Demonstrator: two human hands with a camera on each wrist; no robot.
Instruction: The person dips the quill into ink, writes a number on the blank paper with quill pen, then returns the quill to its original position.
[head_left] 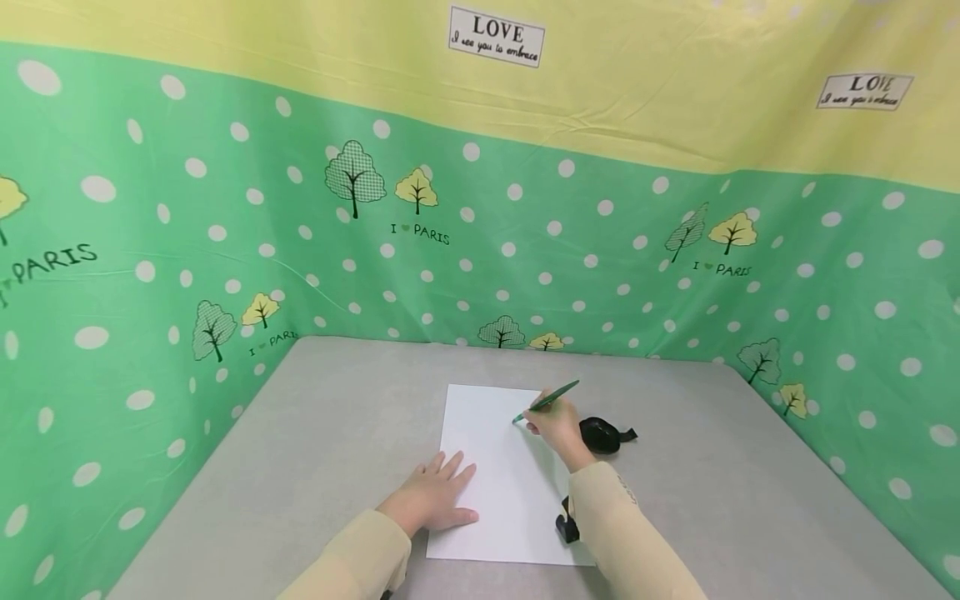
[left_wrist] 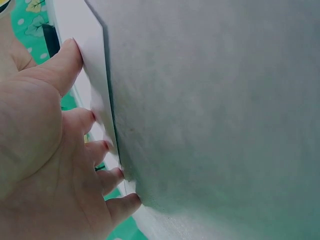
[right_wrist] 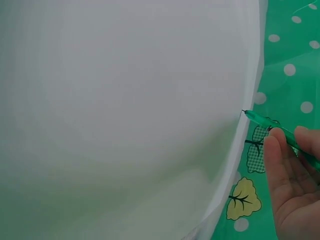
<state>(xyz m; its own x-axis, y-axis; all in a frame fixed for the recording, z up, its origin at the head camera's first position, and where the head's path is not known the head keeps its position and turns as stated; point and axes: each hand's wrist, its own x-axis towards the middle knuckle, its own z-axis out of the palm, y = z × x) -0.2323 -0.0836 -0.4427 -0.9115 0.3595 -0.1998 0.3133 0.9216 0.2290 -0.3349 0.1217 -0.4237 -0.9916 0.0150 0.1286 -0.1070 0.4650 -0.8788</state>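
Observation:
A white sheet of paper (head_left: 487,467) lies on the grey table in the head view. My left hand (head_left: 433,497) rests on its left edge with the fingers spread; in the left wrist view this hand (left_wrist: 60,135) shows thumb and fingertips along the paper's edge. Over the upper right of the sheet, my right hand (head_left: 557,421) pinches a green pen (head_left: 553,395) between thumb and fingers. The right wrist view shows the pen (right_wrist: 260,120) with its fine tip right at the paper (right_wrist: 150,100), and the right hand (right_wrist: 292,185) behind it.
A round black object (head_left: 601,435) with a short strap lies just right of the right hand. The right forearm partly covers a black strap piece (head_left: 567,527) at the paper's lower right. Green and yellow patterned curtains (head_left: 480,242) surround the grey table (head_left: 337,433).

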